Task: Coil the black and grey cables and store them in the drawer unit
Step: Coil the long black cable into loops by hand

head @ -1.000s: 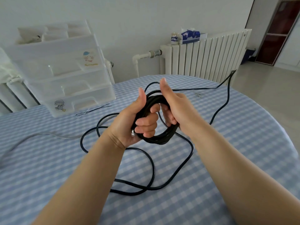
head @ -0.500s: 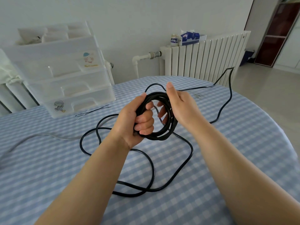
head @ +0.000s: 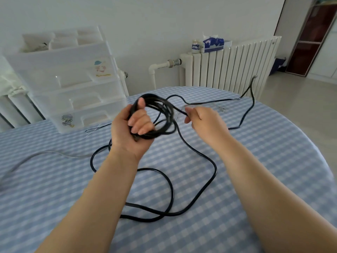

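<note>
My left hand (head: 134,127) grips a coil of black cable (head: 160,106) held above the table, thumb over its top. My right hand (head: 204,121) pinches the loose black strand just to the right of the coil. The rest of the black cable (head: 206,196) lies in wide loops on the checked tablecloth, and its far end rises at the table's back right edge. A grey cable (head: 42,154) trails across the cloth at the left. The translucent white drawer unit (head: 73,84) stands at the back left, drawers closed.
A blue-and-white checked cloth covers the round table (head: 273,161). A thin dark wire (head: 98,127) lies in front of the drawer unit. A white radiator (head: 229,64) with a tissue box (head: 213,44) on top stands behind the table.
My right hand left the coil and moved right, now pinching the free strand. My left hand turned the coil and raised it slightly. The cable's far end shifted right.
</note>
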Demonstrator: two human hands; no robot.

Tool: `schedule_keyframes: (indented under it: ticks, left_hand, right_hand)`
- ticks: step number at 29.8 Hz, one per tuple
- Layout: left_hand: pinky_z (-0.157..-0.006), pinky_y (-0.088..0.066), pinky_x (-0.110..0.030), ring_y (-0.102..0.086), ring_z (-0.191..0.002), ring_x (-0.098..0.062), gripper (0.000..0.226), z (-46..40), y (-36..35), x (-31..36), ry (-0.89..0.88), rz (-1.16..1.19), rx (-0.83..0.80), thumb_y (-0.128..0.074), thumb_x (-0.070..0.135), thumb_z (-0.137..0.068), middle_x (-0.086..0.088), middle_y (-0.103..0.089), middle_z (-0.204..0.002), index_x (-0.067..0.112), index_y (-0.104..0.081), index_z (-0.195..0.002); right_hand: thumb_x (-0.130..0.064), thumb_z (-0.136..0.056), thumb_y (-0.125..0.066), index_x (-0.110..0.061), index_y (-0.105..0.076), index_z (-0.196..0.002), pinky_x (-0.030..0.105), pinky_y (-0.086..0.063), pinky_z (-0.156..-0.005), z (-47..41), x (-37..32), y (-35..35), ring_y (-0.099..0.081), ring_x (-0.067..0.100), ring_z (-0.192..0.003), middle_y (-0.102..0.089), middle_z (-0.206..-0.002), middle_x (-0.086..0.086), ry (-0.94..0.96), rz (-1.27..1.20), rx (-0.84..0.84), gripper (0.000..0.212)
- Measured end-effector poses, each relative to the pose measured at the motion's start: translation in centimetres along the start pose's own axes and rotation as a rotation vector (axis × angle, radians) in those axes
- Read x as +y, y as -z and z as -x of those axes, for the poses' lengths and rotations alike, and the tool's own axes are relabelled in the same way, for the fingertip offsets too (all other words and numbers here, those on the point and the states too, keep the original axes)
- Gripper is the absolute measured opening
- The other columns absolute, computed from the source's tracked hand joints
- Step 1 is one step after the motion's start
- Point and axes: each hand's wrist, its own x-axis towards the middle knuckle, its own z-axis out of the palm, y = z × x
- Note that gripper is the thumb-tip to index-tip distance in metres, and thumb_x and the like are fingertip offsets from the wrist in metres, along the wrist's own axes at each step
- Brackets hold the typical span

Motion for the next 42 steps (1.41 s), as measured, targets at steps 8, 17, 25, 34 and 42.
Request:
schedule_keyframes:
  ticks: [8,17,25,34,42]
  left_hand:
    - [-0.035,-0.023,-0.017,-0.026,-0.031,-0.006,0.03,-0.2,0.4,2.2,-0.381,0.148,0.403,-0.033,0.018,-0.097,0.008,-0.029,-0.042,0.003,-0.057,-0.086]
    - [-0.039,-0.026,-0.021,-0.025,-0.037,-0.01,0.029,0.0,0.6,3.8,-0.585,-0.075,0.567,-0.034,0.007,-0.088,0.006,-0.028,-0.046,0.016,-0.032,-0.061]
    - [-0.042,-0.024,-0.023,-0.023,-0.041,-0.012,0.037,-0.3,0.7,2.1,-0.624,-0.632,0.57,-0.037,0.018,-0.098,0.004,-0.028,-0.048,0.018,-0.03,-0.061]
    - [-0.046,-0.04,-0.026,-0.052,-0.039,-0.02,0.035,-0.5,1.2,-0.4,-0.603,-1.455,0.379,-0.035,0.031,-0.102,0.005,-0.042,-0.038,0.009,-0.041,-0.075]
    - [-0.047,-0.04,-0.025,-0.056,-0.048,-0.017,0.046,-0.1,0.8,-1.0,-0.093,-1.757,0.149,-0.038,0.042,-0.101,-0.003,-0.057,-0.052,0.013,-0.048,-0.066]
  right_hand:
    - [-0.03,-0.104,-0.032,-0.022,-0.052,-0.114,0.035,-0.033,-0.078,0.8,0.4,-1.3,-0.058,0.022,-0.085,-0.067,-0.098,-0.001,0.041,0.508,-0.219,0.023]
    - [-0.008,-0.094,-0.045,-0.023,-0.057,-0.109,0.031,-0.037,-0.064,2.7,-2.5,-2.1,-0.053,0.023,-0.085,-0.06,-0.098,0.001,0.14,0.692,-0.397,0.024]
    - [-0.038,-0.101,-0.041,-0.015,-0.064,-0.104,0.031,-0.04,-0.067,4.2,-4.7,-2.7,-0.06,0.022,-0.092,-0.06,-0.091,-0.001,0.407,0.694,-0.436,0.032]
    - [-0.043,-0.1,-0.04,-0.015,-0.064,-0.09,0.031,-0.044,-0.063,4.3,-4.8,-2.7,-0.058,0.016,-0.075,-0.056,-0.077,-0.005,0.568,0.633,-0.333,0.039]
    - [-0.059,-0.087,-0.052,-0.025,-0.065,-0.086,0.03,-0.04,-0.066,4.0,-5.1,-0.9,-0.055,0.01,-0.079,-0.063,-0.082,-0.01,0.567,0.46,-0.198,0.036]
